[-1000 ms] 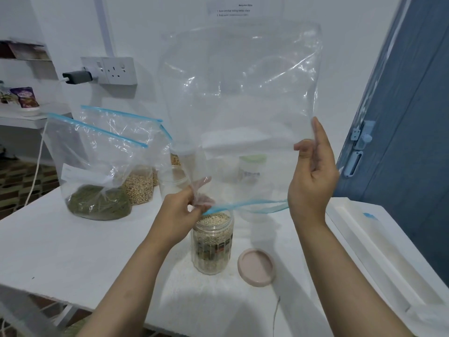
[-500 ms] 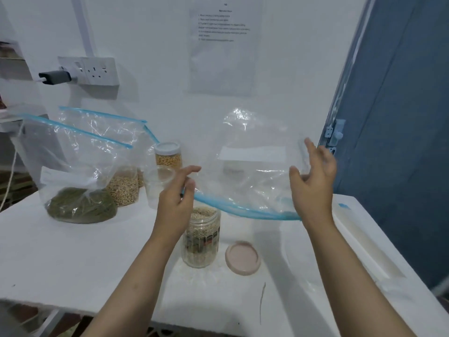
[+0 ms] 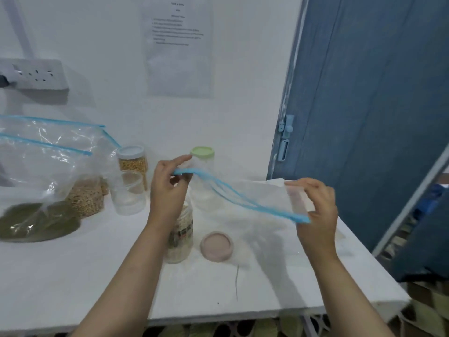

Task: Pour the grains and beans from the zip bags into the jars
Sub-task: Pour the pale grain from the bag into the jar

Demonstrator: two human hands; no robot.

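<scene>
An empty clear zip bag (image 3: pixel 257 195) with a blue seal hangs almost level above the white table (image 3: pixel 73 276). My left hand (image 3: pixel 167 188) pinches its left seal corner, and my right hand (image 3: pixel 315 210) grips its right end. Below my left hand stands an open jar (image 3: pixel 181 235) full of pale grains, partly hidden by my wrist. Its pink lid (image 3: pixel 216 244) lies flat beside it. At the left lean a zip bag of green beans (image 3: pixel 36 215) and a second zip bag of tan grains (image 3: pixel 85 195).
Behind stand a white-lidded jar of yellow grains (image 3: pixel 133 159), an empty clear jar (image 3: pixel 128 193) and a green-lidded jar (image 3: pixel 202 176). A blue door (image 3: pixel 364 105) rises at the right, by the table's right edge. A wall socket (image 3: pixel 36 74) sits at upper left.
The emptied bag has come down from upright over the jar to nearly flat, swinging right. Both hands lowered with it, and the view has shifted to the right.
</scene>
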